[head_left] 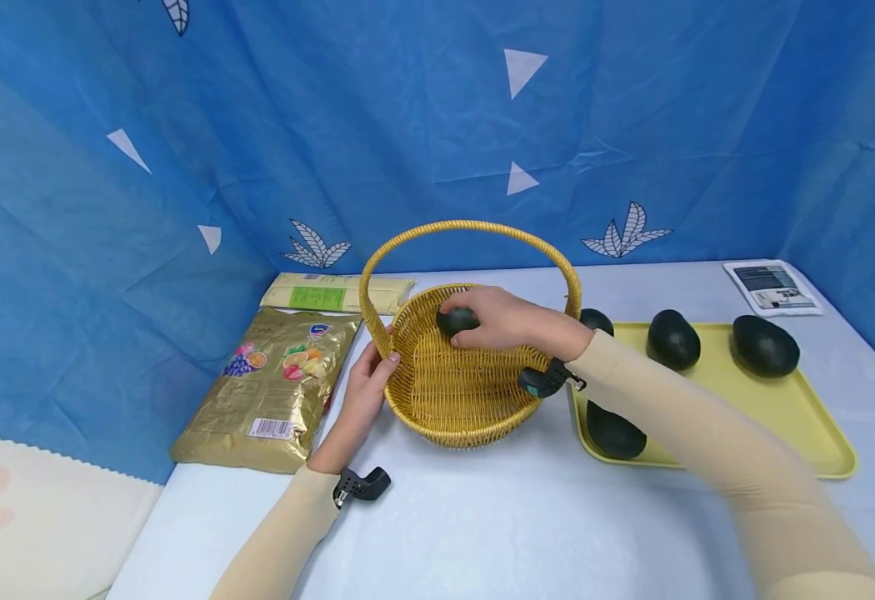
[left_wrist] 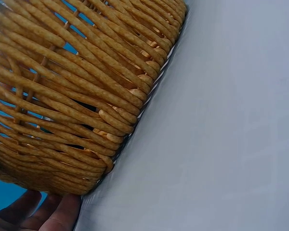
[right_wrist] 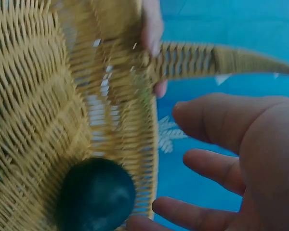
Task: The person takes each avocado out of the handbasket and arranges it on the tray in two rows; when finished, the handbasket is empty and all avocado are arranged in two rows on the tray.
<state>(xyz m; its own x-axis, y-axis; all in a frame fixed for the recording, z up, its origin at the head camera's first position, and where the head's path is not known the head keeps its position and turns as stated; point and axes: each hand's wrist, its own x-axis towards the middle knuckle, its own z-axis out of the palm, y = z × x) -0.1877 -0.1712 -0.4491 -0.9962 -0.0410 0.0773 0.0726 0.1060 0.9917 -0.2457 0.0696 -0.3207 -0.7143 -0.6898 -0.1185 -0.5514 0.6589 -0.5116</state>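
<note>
A golden wicker basket (head_left: pixel 475 433) with a tall arched handle stands on the table. My left hand (head_left: pixel 366 387) holds its left rim beside the handle's base, thumb over the edge and fingers along the outer wall (left_wrist: pixel 62 139). My right hand (head_left: pixel 493 319) reaches through under the handle into the basket. A dark green avocado (right_wrist: pixel 96 195) lies inside against the basket's far wall. In the right wrist view the right thumb and fingers are spread apart, with the fingertips right at the avocado's edge and nothing gripped.
On the right, several more dark avocados (head_left: pixel 765 346) lie on a yellow tray (head_left: pixel 752 417), partly under my right sleeve. Left of the basket is a gold candy bag (head_left: pixel 280 392), with a pale yellow packet (head_left: pixel 317 292) behind it. A white device (head_left: pixel 773 287) lies at the back right.
</note>
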